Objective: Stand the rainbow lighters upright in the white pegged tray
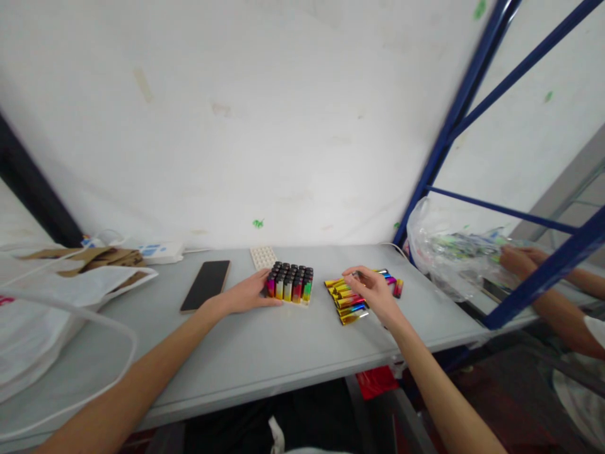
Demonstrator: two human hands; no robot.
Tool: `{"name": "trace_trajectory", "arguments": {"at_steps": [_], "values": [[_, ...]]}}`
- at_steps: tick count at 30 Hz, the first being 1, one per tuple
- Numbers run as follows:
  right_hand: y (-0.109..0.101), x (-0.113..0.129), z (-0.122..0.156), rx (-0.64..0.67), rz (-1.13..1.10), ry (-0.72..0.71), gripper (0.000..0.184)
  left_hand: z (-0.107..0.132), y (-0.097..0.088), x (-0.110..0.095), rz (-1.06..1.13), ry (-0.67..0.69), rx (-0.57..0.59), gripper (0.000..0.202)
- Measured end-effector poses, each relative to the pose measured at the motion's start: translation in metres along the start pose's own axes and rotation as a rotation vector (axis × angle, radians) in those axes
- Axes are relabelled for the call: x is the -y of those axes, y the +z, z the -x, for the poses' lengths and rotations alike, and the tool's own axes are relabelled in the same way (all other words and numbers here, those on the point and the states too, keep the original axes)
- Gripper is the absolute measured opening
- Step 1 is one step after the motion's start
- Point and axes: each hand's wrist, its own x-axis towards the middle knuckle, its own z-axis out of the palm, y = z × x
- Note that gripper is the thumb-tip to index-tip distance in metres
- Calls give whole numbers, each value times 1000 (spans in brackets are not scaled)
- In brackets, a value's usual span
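Several lighters [292,277] with black tops and shiny coloured bodies stand upright in close rows on a white tray [305,305]. My left hand [248,292] closes around their left side, thumb in front and fingers behind. To the right, several shiny lighters [347,304] in gold, red and blue lie flat in a loose row. Over them is my right hand [375,291], with thumb and fingertips pinched together. A small dark, metallic bit shows at the fingertips, but I cannot make out what it belongs to.
A phone [207,285] lies left of my left hand, and a white dimpled tray [263,258] is behind it. White plastic bags [33,340] and cardboard [94,257] crowd the left. A blue metal frame [437,148] rises at right; beyond it are another person's hands [520,258].
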Motion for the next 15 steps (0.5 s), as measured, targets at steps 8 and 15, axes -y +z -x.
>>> {"name": "trace_trajectory", "arguments": {"at_steps": [8, 15], "values": [[75, 23, -45, 99, -503, 71, 57, 0, 3, 3, 3, 28, -13, 80], [95, 15, -42, 68, -434, 185, 70, 0, 4, 7, -18, 35, -4, 81]]}}
